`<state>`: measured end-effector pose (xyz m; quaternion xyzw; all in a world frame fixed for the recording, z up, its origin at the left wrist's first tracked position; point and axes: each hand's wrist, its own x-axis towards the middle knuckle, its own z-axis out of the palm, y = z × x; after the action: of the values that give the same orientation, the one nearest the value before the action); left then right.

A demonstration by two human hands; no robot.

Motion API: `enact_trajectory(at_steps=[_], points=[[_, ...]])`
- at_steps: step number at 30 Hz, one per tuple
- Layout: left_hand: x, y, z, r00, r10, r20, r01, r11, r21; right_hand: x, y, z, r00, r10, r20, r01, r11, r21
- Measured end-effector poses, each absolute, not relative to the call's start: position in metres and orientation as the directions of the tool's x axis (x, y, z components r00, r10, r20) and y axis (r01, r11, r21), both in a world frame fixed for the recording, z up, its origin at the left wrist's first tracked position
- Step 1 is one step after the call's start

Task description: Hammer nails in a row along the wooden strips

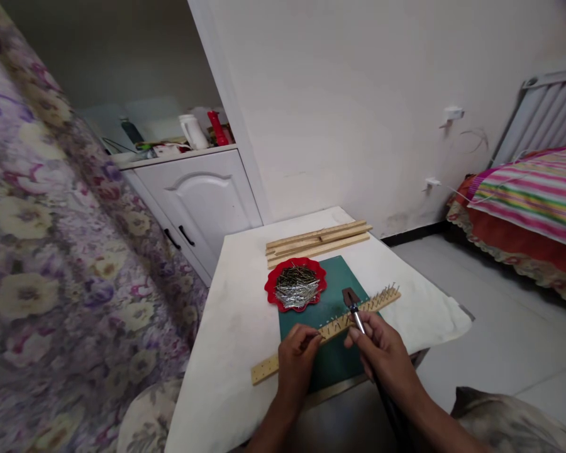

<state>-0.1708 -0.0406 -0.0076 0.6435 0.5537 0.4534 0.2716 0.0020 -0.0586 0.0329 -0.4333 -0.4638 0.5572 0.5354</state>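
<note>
A narrow wooden strip [265, 369] lies slantwise across a green cutting mat [332, 371]. Rows of nails [380, 298] stick up from its middle and right part, many of them leaning; the left end shows only small dots. My left hand [296, 358] is pinched closed over the strip, with a nail at the fingertips, partly hidden by the fingers. In my right hand [382, 346] is a hammer [351, 297], gripped along its metal shaft, its head raised above the nails. Beyond the strip, a red scalloped dish [270, 290] holds a heap of loose nails [298, 286].
Several bare wooden strips [318, 242] lie at the back of the white-covered table [231, 302]. A floral curtain [75, 251] hangs at the left, near a white cabinet [202, 201]. A bed [528, 201] stands at the right beyond the floor.
</note>
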Motion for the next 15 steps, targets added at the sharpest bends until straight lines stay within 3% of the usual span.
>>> enact_trajectory(at_steps=[15], points=[[-0.1700,-0.0377,-0.0101,0.039,0.942,0.334,0.553,-0.298,0.778,0.0020,-0.0600,0.0345,-0.062,0.998,-0.013,-0.162,-0.023,-0.986]])
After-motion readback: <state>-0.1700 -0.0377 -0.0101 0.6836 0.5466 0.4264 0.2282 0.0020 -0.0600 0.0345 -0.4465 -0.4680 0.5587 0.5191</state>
